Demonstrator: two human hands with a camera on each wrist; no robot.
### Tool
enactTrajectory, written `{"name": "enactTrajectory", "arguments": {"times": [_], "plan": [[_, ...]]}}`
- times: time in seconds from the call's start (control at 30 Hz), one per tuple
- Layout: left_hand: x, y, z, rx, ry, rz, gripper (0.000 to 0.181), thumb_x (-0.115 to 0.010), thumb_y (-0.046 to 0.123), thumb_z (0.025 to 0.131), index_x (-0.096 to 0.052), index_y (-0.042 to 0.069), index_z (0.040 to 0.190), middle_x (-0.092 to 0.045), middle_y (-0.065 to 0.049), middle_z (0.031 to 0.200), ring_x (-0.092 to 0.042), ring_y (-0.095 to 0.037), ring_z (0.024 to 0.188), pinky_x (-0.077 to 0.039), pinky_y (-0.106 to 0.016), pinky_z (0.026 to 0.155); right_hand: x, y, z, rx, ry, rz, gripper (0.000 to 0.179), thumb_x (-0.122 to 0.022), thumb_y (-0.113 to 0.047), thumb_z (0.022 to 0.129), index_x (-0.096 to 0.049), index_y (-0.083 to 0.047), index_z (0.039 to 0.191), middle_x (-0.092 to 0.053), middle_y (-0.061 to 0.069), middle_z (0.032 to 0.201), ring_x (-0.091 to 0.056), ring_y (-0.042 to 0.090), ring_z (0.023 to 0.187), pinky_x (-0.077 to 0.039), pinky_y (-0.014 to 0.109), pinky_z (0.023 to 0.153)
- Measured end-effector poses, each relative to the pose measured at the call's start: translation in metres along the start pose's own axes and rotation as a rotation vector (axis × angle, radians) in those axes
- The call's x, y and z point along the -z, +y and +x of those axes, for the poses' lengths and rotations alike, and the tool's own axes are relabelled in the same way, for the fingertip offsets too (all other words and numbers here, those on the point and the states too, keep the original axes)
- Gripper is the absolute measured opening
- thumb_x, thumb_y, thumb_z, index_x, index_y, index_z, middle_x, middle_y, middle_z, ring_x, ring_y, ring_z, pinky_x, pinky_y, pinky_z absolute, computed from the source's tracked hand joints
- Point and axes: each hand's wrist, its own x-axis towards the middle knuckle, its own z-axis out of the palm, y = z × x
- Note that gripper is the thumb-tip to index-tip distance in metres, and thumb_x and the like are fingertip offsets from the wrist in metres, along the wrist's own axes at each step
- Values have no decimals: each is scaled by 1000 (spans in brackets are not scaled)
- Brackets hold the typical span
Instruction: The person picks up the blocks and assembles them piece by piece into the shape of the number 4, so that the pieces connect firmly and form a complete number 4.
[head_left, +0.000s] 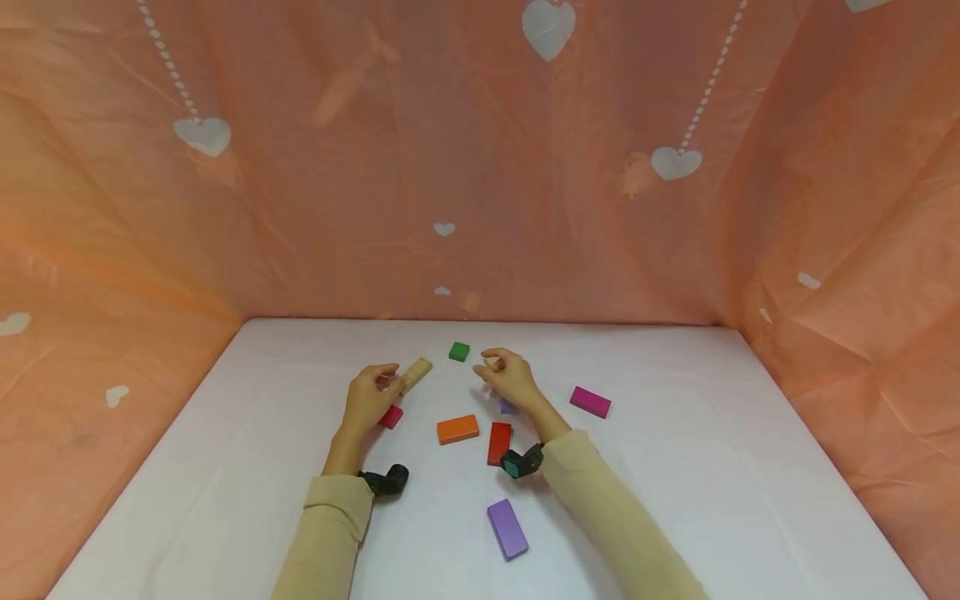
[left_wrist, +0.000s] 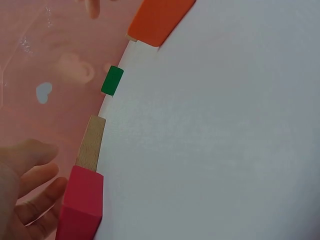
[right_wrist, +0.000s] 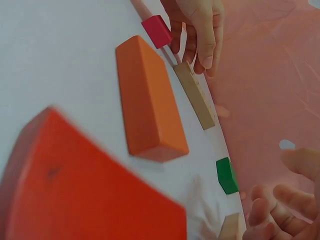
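My left hand hovers by the near end of a long plain wooden block, its fingers loosely bent with nothing seen between them. Just under that hand lies a pinkish-red block, large in the left wrist view. My right hand is raised, thumb and fingers apart, close to a small plain wooden block that is partly cut off in the right wrist view. Below the right hand a blue block is half hidden. Between the hands, farther back, sits a green block.
An orange block and a red block lie mid-table, the red one beside my right wrist camera. A purple block is nearer, a magenta block to the right. Orange sheeting surrounds the white table.
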Motion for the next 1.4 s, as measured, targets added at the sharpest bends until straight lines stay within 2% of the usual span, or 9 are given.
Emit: {"name": "enactTrajectory", "arguments": {"times": [0.23,0.43,0.7,0.9,1.13,1.4], "plan": [[0,-1,3,36,-37,20,38,-65,15,90,-61,-5,123,-64,-26,114,-60,-37,105,-49,-49,94,-13,-3,17,-65,-22,71,41,-62,-19,93,-57,1,128,-67,13,76,-48,7,47,-40,18,46],[0,-1,0,67,-70,11,39,-64,17,92,-61,-5,123,-63,-27,116,-59,-38,108,-48,-49,96,-25,-2,27,-174,-29,136,41,-62,-20,93,-55,-2,129,-67,12,74,-49,8,48,-42,19,45],[0,-2,-1,73,-90,13,39,-64,18,92,-61,-6,122,-63,-27,116,-60,-37,106,-49,-47,93,-37,-7,35,-301,-23,121,45,-60,-23,94,-51,-8,135,-60,2,70,-50,9,50,-41,18,47],[1,-2,2,66,-102,17,38,-66,17,91,-63,-5,121,-64,-26,114,-60,-36,103,-50,-42,90,-44,-7,40,-290,17,146,46,-59,-16,94,-48,-4,137,-55,1,61,-48,7,44,-41,17,43],[3,0,2,76,-108,34,35,-66,16,91,-64,-5,118,-65,-25,111,-60,-33,98,-49,-32,80,-49,-4,45,-317,5,180,46,-56,-13,95,-45,-5,140,-53,0,58,-46,6,40,-40,17,41],[4,0,3,54,-109,44,32,-65,14,91,-65,-6,116,-66,-25,111,-62,-34,100,-50,-45,89,-47,0,50,-312,-17,200,47,-55,-10,95,-44,-5,140,-53,0,56,-46,6,38,-40,17,40]]}}
